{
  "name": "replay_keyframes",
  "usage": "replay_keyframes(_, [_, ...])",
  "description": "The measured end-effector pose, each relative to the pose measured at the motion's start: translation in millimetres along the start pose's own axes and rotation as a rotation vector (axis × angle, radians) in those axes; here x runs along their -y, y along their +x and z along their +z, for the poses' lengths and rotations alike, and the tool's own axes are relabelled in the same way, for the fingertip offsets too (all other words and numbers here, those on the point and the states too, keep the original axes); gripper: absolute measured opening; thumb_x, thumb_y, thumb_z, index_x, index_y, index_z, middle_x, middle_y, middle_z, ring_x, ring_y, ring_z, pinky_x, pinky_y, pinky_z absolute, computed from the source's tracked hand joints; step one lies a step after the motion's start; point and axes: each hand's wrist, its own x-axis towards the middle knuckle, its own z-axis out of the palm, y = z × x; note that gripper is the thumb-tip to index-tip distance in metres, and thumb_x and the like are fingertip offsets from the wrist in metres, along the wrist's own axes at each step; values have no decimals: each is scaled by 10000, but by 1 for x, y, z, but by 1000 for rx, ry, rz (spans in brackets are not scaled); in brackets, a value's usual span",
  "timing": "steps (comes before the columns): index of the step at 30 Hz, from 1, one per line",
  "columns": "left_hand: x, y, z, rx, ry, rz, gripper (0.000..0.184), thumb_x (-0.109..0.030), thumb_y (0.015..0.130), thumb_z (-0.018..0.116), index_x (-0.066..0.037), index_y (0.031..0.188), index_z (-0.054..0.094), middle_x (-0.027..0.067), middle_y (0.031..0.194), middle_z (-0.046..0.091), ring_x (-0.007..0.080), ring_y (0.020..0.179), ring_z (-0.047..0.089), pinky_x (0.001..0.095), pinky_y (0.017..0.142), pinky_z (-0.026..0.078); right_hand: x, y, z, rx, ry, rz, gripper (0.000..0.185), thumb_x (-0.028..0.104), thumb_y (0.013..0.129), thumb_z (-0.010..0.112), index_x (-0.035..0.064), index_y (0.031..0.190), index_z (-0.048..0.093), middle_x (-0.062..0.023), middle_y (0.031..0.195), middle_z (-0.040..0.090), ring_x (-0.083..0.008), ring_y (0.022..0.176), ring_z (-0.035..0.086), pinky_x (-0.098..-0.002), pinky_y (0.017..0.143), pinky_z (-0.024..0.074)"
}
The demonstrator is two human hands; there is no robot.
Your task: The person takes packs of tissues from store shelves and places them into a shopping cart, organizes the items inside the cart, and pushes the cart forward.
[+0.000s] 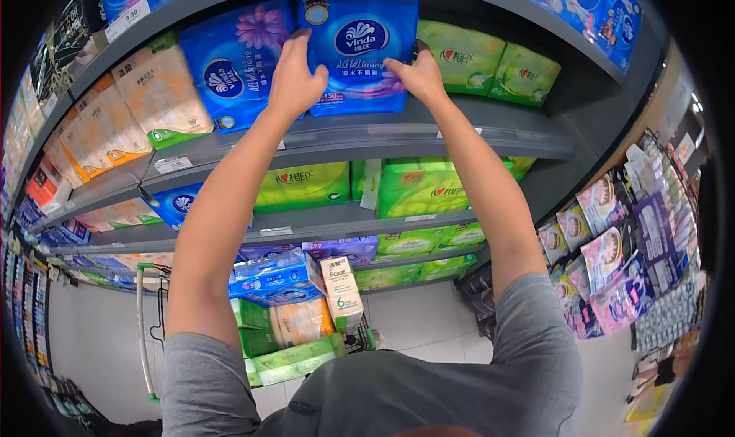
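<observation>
A blue Vinda tissue pack [360, 42] stands upright on the upper shelf, between my two hands. My left hand [301, 81] grips its left edge, thumb on the front face and fingers reaching round the side. At the right edge, my right hand [419, 73] holds it the same way, thumb over the front. Another blue Vinda pack [233, 65] with a purple flower stands just to the left. On the right are green tissue packs [459, 58]. The fingertips behind the pack are partly hidden.
Beige tissue packs [157, 92] fill the shelf further left. Lower shelves hold green packs [302, 186]. A cart [145, 333] loaded with tissue packs, among them a blue bundle [276, 276], stands below me. Hanging bagged goods [605, 253] line the right.
</observation>
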Motion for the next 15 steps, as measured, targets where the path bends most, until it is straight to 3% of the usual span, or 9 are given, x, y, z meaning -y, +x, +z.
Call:
replay_keyframes(2, [3,13,16,16,30,-356,644,-110,685,595,70,1263,374,269,1259,448,388,1194,426,407,968,383,5,15,0,142,142,64,747,331,644,784,-109,1153,458,-221,1111,579,-261,1000,590,-337,848,475])
replay_keyframes(4, [-2,20,22,10,88,-380,736,-144,657,618,89,1290,323,309,1202,479,406,1145,469,401,958,393,11,21,-2,253,294,168,772,355,628,805,-84,1163,463,-188,1064,610,-257,962,606,-332,852,476])
replay_keyframes(6, [-10,23,26,-18,-42,-549,764,-149,667,653,75,1313,312,300,1288,427,372,1216,431,369,995,359,-1,32,1,390,370,119,699,356,648,804,-71,1119,514,-158,999,638,-209,857,634,-315,786,508])
replay_keyframes(10, [-15,33,29,-33,-62,-673,819,-164,648,700,117,1303,296,290,1317,407,346,1222,434,353,996,358,-10,31,-1,394,311,65,633,342,657,798,-58,1083,555,-158,992,644,-205,848,639,-315,767,513])
replay_keyframes(15, [-34,13,26,-100,93,-618,821,-184,624,749,43,1307,353,198,1231,433,306,1119,483,356,936,408,-7,14,-15,279,119,-26,629,342,640,804,-47,1074,568,-163,989,646,-225,882,632,-330,800,497])
